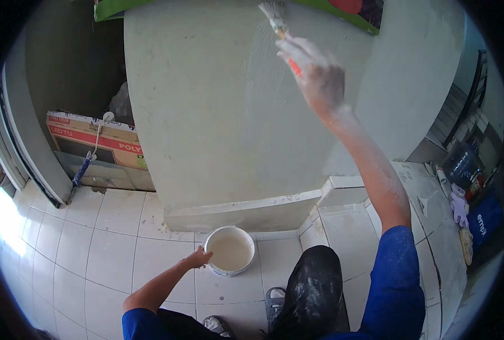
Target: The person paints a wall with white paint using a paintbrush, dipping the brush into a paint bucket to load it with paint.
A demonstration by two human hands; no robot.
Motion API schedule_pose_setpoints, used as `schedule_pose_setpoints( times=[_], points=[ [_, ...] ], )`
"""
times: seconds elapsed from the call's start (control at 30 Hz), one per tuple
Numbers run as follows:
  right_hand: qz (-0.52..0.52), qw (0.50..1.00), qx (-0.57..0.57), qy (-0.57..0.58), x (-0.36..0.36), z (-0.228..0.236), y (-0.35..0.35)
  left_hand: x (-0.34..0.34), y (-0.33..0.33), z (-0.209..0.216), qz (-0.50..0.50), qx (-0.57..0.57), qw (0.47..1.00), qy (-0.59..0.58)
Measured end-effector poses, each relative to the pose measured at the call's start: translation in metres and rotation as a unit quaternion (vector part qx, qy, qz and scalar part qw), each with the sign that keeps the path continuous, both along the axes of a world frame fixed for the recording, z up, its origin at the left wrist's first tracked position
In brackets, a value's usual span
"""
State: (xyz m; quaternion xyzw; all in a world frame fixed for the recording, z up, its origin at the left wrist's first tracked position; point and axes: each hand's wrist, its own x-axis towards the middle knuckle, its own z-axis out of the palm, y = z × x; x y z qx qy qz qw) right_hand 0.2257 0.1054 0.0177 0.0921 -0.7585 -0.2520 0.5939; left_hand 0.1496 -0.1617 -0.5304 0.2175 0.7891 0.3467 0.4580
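High up in front of me, my right hand [314, 68] grips a paintbrush [276, 18], its pale, loaded bristles pointing up and left against the wall [218, 113]. White powder or paint covers that hand and forearm, and a bit of the orange-red handle shows between the fingers. Wet, whitish strokes run down the wall below the brush. On the tiled floor stands a round white bucket [231, 251] of cream-coloured liquid. My left hand [199, 258] holds its left rim, fingers closed on the edge.
Leaning in the recess at left are a flat cardboard box [102, 141] and a paint roller [84, 168]. Green-edged panels hang at the wall's top. A tiled step [348, 192] juts out at right. Farther right lie purple gloves [459, 204], a blue bag [486, 222] and a staircase [453, 110].
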Motion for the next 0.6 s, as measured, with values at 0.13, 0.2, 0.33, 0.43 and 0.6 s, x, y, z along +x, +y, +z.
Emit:
schedule_pose_setpoints(
  times=[0.13, 0.2, 0.33, 0.43, 0.6],
  points=[
    [0.042, 0.996, -0.018, -0.074, 0.005, -0.018, -0.017, -0.002, -0.003, -0.002, -0.002, -0.024, 1.0, 0.009],
    [0.037, 0.998, -0.01, -0.041, 0.019, -0.007, -0.027, 0.001, -0.001, -0.001, -0.013, -0.025, 1.0, 0.01],
    [0.057, 0.997, 0.041, 0.028, 0.0, 0.009, -0.003, 0.002, 0.003, 0.005, -0.005, -0.011, 1.0, 0.008],
    [0.036, 0.999, 0.025, -0.002, -0.003, -0.004, -0.001, 0.002, 0.0, 0.004, -0.008, -0.014, 1.0, 0.012],
    [0.05, 0.998, 0.027, 0.002, 0.01, 0.001, -0.013, 0.001, 0.0, 0.003, -0.01, -0.018, 1.0, 0.009]
  ],
)
